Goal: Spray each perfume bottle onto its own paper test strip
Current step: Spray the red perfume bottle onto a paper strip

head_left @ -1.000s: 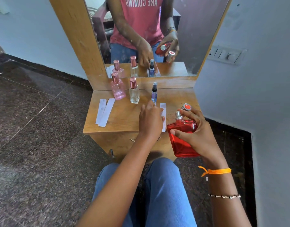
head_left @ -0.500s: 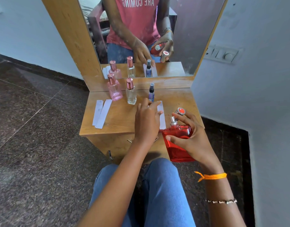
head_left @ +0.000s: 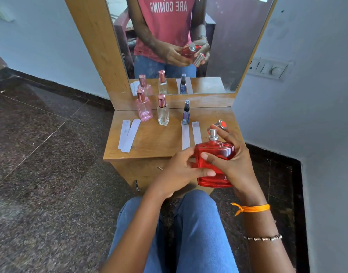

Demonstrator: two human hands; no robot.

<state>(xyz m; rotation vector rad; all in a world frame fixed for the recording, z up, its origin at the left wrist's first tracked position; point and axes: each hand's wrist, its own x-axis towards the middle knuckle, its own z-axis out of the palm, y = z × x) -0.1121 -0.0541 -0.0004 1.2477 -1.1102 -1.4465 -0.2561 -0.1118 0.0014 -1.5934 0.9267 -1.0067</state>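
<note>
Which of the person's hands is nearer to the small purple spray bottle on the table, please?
The right hand, gripping the red bottle, reaches up closer to the purple spray bottle. The left hand sits lower, near the table's front edge.

Three bottles (head_left: 162, 110) behind four strips (head_left: 186, 137) on the table (head_left: 155, 140)

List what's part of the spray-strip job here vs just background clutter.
Job:
red bottle, in both hands, left and right
its cap
pink bottle
clear bottle
small blue spray
paper strips

Not job:
mirror
wall switch panel
</note>
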